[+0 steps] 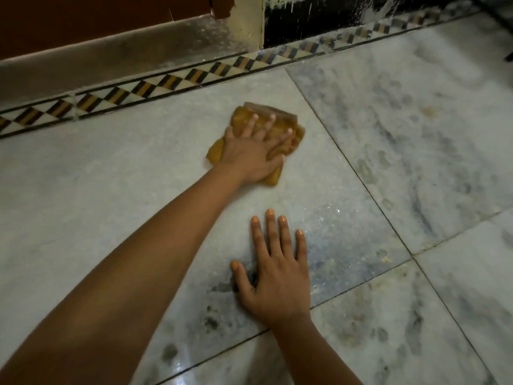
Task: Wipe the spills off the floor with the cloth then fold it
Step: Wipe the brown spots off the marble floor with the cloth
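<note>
Crumpled cloth — long axis toward the border (slightly rightward) — under flat, spread left hand; right hand splayed empty on floor.

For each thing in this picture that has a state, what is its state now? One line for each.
Crumpled mustard-yellow cloth: bunched, flat on the floor, under the left hand.
Left hand: spread open, palm on the cloth.
Right hand: spread open, flat on the floor, holding nothing.
Grey-white marble floor: smudged with dark marks, shiny near the right hand.

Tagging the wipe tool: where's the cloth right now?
Head view, upper centre: the cloth lies bunched on the marble floor under the flat left hand, just below the patterned border strip.
</note>
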